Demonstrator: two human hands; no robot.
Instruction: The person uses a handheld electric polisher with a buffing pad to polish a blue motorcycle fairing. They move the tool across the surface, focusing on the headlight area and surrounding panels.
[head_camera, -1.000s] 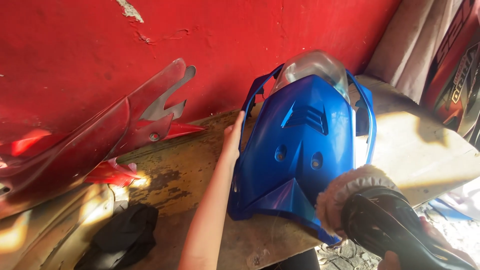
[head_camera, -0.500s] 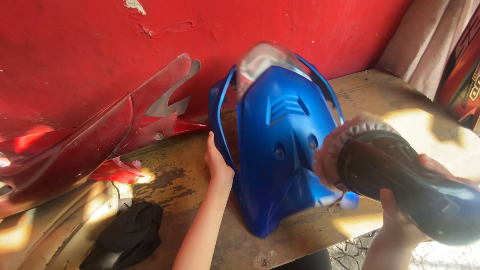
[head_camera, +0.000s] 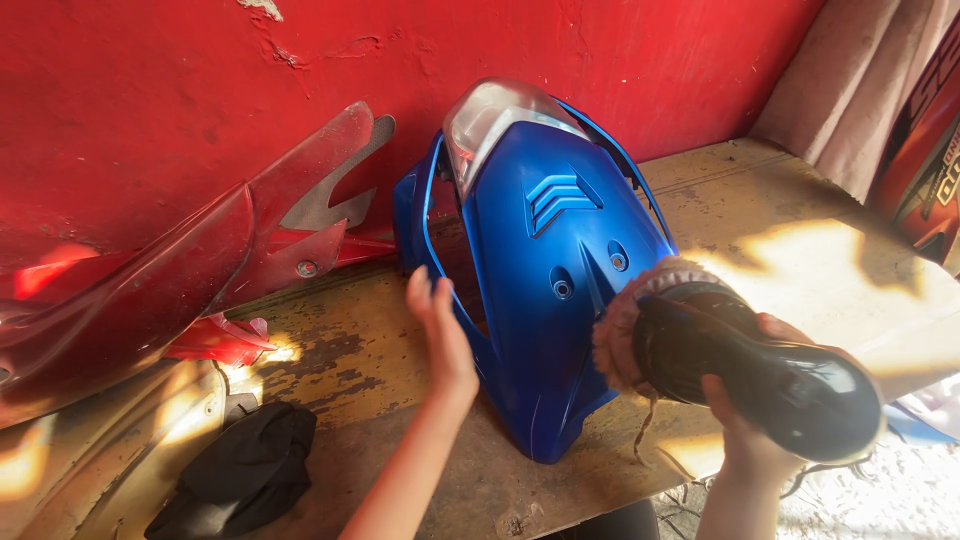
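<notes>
**Blue fairing under the polisher**

The blue motorcycle fairing (head_camera: 545, 290) stood tilted against the red wall (head_camera: 150, 90) at the worktop's (head_camera: 340, 350) back edge, its clear headlight lens (head_camera: 485, 125) uppermost and its tip near the front edge. The left hand (head_camera: 440, 330) lay with its grip spread flat on the fairing's left rim. The right hand (head_camera: 765, 420) had its grip wrapped around a black polisher (head_camera: 750, 365), whose fluffy pad (head_camera: 625, 320) touched the fairing's right side. Red panels (head_camera: 180, 270) leaned toward the worktop's left end, a black cloth (head_camera: 240, 475) below them.
</notes>
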